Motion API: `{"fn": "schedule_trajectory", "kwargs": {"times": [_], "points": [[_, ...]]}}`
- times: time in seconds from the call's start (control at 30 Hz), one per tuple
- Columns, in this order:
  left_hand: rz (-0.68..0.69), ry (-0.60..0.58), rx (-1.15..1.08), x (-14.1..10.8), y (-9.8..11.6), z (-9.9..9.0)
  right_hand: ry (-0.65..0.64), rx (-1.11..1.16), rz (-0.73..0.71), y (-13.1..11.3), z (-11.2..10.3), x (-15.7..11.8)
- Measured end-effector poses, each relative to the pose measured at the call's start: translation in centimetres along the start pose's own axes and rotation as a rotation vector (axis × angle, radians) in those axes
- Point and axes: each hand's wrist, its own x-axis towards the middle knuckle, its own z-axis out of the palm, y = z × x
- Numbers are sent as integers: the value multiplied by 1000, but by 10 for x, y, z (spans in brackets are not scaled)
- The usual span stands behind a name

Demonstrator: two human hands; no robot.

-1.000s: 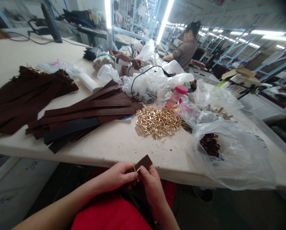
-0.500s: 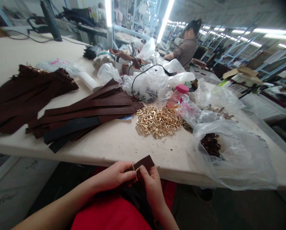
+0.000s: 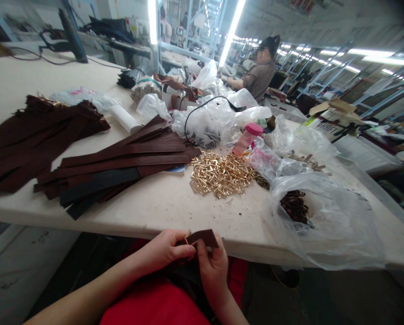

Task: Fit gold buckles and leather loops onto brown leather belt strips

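Together, our two hands meet at the near edge of the bench (image 3: 164, 205), above our lap. The fingers of our left hand (image 3: 172, 247) pinch a gold buckle (image 3: 187, 238), partly hidden; those of our right hand (image 3: 214, 266) grip a dark brown strap (image 3: 202, 236), whose end bends over beside them. We cannot tell whether the strap passes through the buckle. Beyond our hands lie a heap of gold buckles (image 3: 222, 175) and, to its left, fanned brown straps (image 3: 137, 153).
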Motion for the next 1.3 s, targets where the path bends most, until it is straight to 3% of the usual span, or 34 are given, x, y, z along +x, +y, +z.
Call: {"fn": "schedule_trajectory", "kwargs": {"times": [0.13, 0.27, 0.37, 0.57, 0.67, 0.9, 1.1, 1.3], "points": [[82, -30, 165, -4, 9, -4, 7, 243, 209, 2, 3, 3], [7, -30, 59, -2, 7, -1, 1, 383, 281, 9, 6, 2], [-26, -13, -9, 1, 3, 2, 12, 264, 192, 12, 5, -2], [-7, 24, -23, 4, -2, 4, 21, -82, -232, 6, 0, 1], [-34, 46, -64, 7, -4, 4, -35, -151, -347, 1, -1, 4], [-77, 75, 4, 10, 1, -1, -51, -224, -265, -10, -4, 1], [-80, 90, -1, 17, 2, 1, -75, -258, -241, -3, -4, 8], [-7, 333, 201, 20, -2, 2, -45, -130, -106, 4, -3, 11]]}}
